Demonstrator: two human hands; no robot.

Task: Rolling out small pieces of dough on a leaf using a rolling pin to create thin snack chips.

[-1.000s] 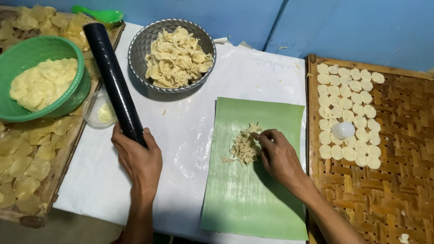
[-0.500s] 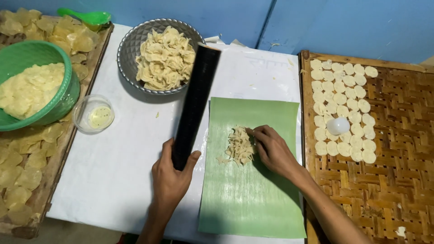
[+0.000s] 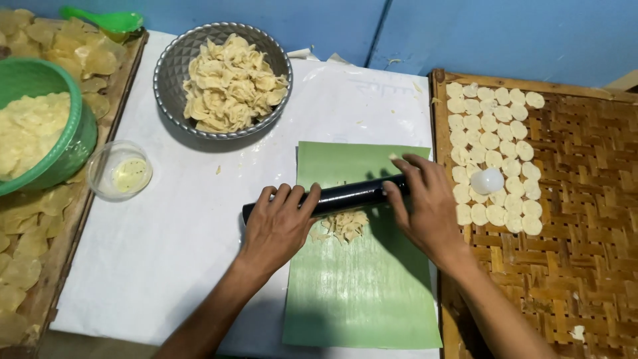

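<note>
— What might go wrong here?

— The black roller [image 3: 332,197] lies across the green sheet [image 3: 362,279] with the flattened dough [image 3: 344,225] showing just under its near side. The dough sits closer to the left hand [image 3: 279,223] than to the right hand [image 3: 428,206], so I'd judge uneven pressure could squeeze it out lopsided or tear its ragged edge. The sheet looks loose on the white table cover [image 3: 166,246]; a hard push could slide it toward the woven tray [image 3: 585,219] at the table's right edge, where the rows of pale discs [image 3: 495,163] lie.

— How are the hands placed?

— Both lie palm-down on the roller, fingers spread and curled over its top, pressing rather than gripping. The left covers the roller's left end, the right its right end, wrists angled back toward the table's near edge.

— And around them?

— A metal bowl of dough pieces [image 3: 226,80] stands toward the far edge, a small clear cup [image 3: 119,171] and a green bowl [image 3: 40,126] toward the left edge, all well apart from the roller.
</note>
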